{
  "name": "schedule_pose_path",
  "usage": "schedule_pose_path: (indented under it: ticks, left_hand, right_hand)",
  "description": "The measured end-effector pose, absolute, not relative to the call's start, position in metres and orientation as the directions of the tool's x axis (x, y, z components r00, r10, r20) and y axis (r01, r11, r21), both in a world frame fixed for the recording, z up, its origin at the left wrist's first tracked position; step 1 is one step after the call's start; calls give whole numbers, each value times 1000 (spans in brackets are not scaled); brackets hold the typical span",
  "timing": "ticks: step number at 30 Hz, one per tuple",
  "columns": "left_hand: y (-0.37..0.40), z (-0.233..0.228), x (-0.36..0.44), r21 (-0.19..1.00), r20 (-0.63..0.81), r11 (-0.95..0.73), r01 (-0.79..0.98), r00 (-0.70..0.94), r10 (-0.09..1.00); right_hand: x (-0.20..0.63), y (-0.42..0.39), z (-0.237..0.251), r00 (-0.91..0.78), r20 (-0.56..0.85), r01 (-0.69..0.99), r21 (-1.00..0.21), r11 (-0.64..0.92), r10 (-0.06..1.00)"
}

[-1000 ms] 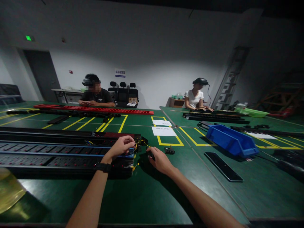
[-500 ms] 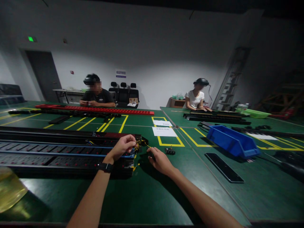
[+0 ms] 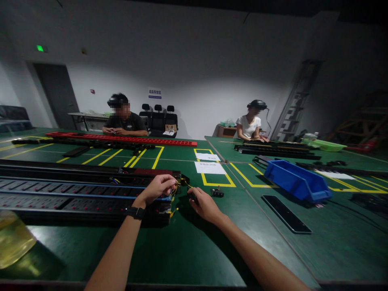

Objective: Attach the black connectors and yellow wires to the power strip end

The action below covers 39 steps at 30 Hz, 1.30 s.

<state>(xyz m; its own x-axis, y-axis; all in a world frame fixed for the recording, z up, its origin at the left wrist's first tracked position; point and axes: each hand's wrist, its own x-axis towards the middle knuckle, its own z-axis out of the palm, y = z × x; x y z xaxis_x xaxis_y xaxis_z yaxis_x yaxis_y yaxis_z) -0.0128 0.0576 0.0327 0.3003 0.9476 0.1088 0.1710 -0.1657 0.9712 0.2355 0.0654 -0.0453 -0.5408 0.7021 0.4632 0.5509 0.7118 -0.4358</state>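
Note:
My left hand [image 3: 158,189], with a dark watch on its wrist, is closed in a pinch on a thin yellow wire [image 3: 176,187] at the end of a long black power strip [image 3: 75,204]. Rows of sockets with red dots run along the strip. To the right, my right hand [image 3: 204,203] has its fingers curled round a small black part [image 3: 192,196], mostly hidden by them. A yellow-and-black lead runs between that part and the strip's end. Another yellow wire end [image 3: 175,210] sticks out lower down. A small black component [image 3: 217,192] lies on the table beyond my right hand.
On the green table [image 3: 224,250] stand a blue bin [image 3: 295,182] and a phone [image 3: 285,213] at right. Paper sheets [image 3: 209,167] lie ahead. A jar of yellowish liquid [image 3: 13,240] is at near left. Two people sit across, behind a red rail [image 3: 121,139] and black strips [image 3: 275,149].
My left fingers have shifted slightly right and down at the wires, and the wire bundle there looks less spread. My right hand has hardly moved.

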Motion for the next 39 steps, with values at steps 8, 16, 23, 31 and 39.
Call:
schedule_pose_path:
  ticks: [8, 16, 23, 31, 39]
  left_hand:
    - [60, 29, -12, 974, 118, -170, 149, 304, 945]
    - [59, 33, -11, 978, 124, -162, 130, 259, 958]
    - [62, 29, -12, 967, 189, -228, 115, 282, 941]
    - [60, 32, -13, 952, 197, -253, 170, 291, 936]
    - [60, 31, -13, 957, 181, -242, 158, 327, 928]
  right_hand:
    - [235, 63, -43, -533, 453, 561, -444, 699, 715]
    - [235, 65, -46, -530, 452, 561, -448, 696, 718]
    - [236, 63, -44, -543, 458, 550, -439, 711, 703]
    - [236, 62, -43, -529, 478, 560, -424, 711, 701]
    - [235, 75, -49, -396, 548, 560, -492, 667, 737]
